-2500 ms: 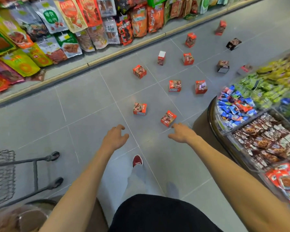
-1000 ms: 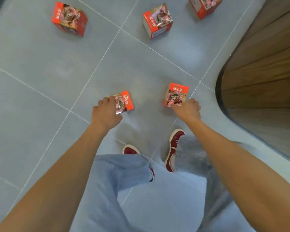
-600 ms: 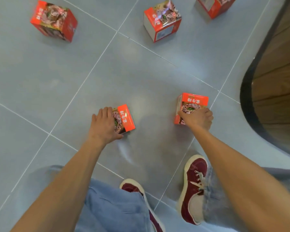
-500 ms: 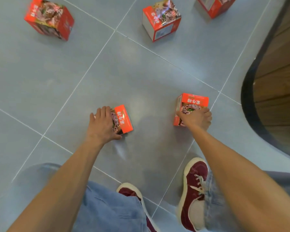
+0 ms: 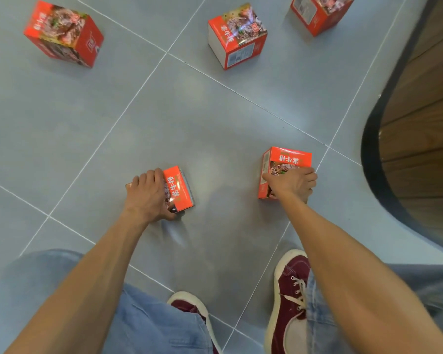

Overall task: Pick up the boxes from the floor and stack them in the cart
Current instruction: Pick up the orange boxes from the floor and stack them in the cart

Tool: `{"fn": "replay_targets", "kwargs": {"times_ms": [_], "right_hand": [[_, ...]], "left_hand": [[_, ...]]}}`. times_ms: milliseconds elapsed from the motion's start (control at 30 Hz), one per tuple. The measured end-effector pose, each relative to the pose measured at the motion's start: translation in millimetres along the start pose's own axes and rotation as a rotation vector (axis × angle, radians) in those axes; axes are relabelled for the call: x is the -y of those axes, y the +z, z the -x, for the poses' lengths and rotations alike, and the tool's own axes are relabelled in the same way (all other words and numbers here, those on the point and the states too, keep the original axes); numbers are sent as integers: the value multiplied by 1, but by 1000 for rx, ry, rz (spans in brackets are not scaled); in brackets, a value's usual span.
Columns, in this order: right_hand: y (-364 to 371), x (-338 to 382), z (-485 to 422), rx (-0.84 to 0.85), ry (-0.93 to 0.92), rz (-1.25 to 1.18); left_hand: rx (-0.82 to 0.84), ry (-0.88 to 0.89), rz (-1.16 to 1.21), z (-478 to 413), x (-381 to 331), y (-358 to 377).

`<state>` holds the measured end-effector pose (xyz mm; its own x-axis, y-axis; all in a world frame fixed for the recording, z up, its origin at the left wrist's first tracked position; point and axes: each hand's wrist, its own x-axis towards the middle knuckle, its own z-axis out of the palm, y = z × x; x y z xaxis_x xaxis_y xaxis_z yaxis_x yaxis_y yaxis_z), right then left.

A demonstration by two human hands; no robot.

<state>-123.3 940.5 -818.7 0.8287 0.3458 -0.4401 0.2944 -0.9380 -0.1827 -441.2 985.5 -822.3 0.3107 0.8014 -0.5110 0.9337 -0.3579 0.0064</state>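
Left hand (image 5: 147,198) is gripping the near-left box (image 5: 178,188); right hand (image 5: 293,183) is clasping the near-right box (image 5: 284,164), both on the floor (image 5: 215,118). Three more boxes (image 5: 237,34) are lying beyond the fingertips; a wooden display base (image 5: 420,123) is curving right.

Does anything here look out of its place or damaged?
Yes. Five red boxes sit scattered on the tiled floor, turned at different angles. The left hand grips one, the right hand another. None looks crushed or spilled.

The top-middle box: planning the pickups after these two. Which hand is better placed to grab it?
Probably the right hand: the top-middle box lies nearer its side. Both hands are occupied, though; the left hand also has a grip on a box.
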Motion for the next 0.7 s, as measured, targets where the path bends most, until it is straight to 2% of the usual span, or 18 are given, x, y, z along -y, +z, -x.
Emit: {"fn": "replay_targets", "kwargs": {"times_ms": [133, 300, 467, 700], "right_hand": [[-14, 6, 8, -3, -57, -2], [-61, 25, 41, 30, -162, -1], [-144, 55, 102, 79, -269, -17], [-282, 111, 214, 167, -441, -6]], "left_hand": [[-53, -85, 182, 6, -6, -12], [-148, -229, 398, 28, -16, -68], [-165, -297, 610, 80, -12, -149], [-238, -528, 988, 200, 12, -285]]}}
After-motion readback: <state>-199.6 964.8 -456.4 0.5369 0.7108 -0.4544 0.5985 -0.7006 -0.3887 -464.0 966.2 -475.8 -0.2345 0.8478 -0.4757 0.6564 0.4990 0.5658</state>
